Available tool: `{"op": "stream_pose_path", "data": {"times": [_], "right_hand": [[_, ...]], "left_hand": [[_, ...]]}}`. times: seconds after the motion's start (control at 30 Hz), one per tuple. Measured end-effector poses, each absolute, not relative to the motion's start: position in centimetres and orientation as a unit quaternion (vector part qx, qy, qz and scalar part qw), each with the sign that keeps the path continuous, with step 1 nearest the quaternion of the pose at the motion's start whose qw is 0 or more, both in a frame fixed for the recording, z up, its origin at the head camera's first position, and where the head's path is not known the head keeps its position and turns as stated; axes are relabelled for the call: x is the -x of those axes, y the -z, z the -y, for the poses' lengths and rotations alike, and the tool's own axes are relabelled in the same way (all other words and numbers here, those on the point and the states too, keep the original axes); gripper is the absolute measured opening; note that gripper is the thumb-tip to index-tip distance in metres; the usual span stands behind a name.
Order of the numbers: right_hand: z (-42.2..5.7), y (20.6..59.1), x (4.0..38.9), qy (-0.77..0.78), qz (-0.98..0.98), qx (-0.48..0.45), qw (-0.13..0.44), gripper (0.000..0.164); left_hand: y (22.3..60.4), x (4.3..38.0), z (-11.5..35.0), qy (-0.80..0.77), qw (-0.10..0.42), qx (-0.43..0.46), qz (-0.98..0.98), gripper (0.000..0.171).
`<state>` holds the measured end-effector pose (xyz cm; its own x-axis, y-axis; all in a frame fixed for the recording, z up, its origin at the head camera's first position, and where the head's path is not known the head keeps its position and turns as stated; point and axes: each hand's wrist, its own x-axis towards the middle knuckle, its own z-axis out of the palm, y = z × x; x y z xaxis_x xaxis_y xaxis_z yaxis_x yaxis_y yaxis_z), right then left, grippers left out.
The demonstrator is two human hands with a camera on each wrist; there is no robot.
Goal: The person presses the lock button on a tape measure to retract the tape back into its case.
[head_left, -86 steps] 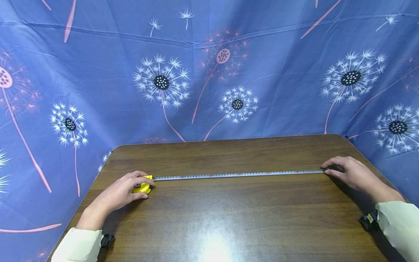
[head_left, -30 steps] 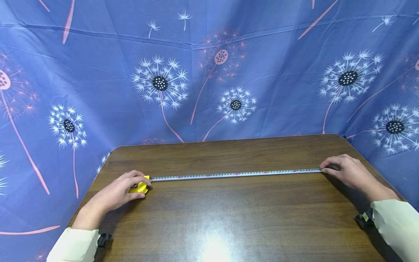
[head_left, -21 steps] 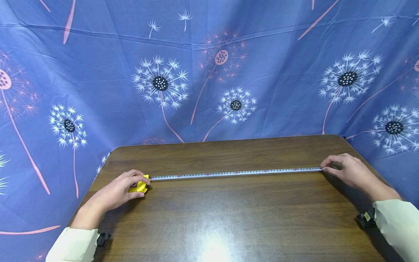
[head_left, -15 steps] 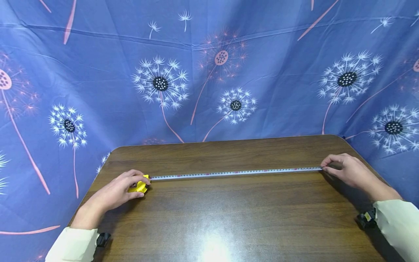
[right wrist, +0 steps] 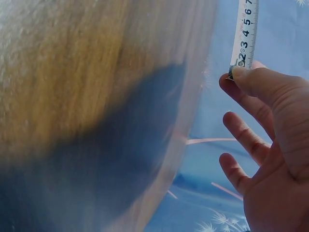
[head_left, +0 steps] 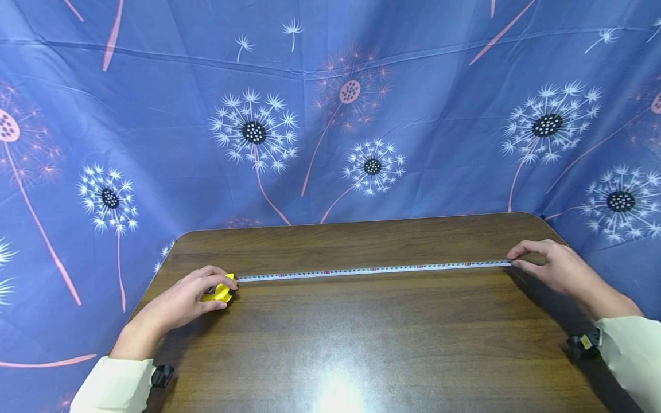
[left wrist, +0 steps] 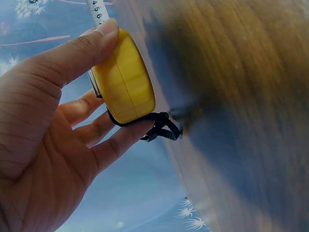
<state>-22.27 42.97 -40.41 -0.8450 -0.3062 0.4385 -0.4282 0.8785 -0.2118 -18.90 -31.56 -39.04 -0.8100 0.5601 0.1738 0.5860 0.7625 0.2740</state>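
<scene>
A yellow tape measure (head_left: 221,291) is gripped by my left hand (head_left: 188,298) at the left of the table. In the left wrist view the thumb lies over the yellow case (left wrist: 126,79), fingers behind it, and a black strap (left wrist: 164,126) hangs from the case. The white blade (head_left: 372,270) runs out straight across to the right, low over the wood. My right hand (head_left: 560,272) pinches its end between thumb and fingertip; the right wrist view shows the blade's low numbers (right wrist: 245,41) just above the thumb, with the other fingers spread apart.
The brown wooden table (head_left: 330,332) has rounded far corners and a bright glare spot near the front. Behind it and at both sides hangs a blue cloth (head_left: 439,143) with dandelion prints. A black wrist camera (head_left: 162,376) sits at the left cuff.
The right hand has moved slightly right and up over the last half second, drawing the blade end with it. The left hand and case stay nearly in place.
</scene>
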Motion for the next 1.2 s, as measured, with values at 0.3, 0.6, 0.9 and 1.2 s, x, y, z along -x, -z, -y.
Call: {"op": "stream_pose_path", "data": {"times": [0.3, 0.6, 0.9, 1.2], "right_hand": [[-43.3, 39.7, 21.7, -0.159, 0.948, -0.189, 0.202, 0.031], [-43.5, 39.3, 21.5, -0.164, 0.945, -0.199, 0.201, 0.028], [-43.3, 38.7, 21.5, -0.125, 0.948, -0.202, 0.21, 0.034], [-43.4, 37.9, 21.7, -0.119, 0.951, -0.197, 0.205, 0.032]], "left_hand": [[38.7, 18.9, 31.4, 0.16, 0.05, 0.309, 0.936, 0.037], [38.1, 18.7, 31.2, 0.16, 0.047, 0.304, 0.938, 0.037], [37.8, 18.7, 31.1, 0.157, 0.055, 0.314, 0.935, 0.038], [37.3, 18.7, 31.1, 0.151, 0.052, 0.31, 0.937, 0.038]]}}
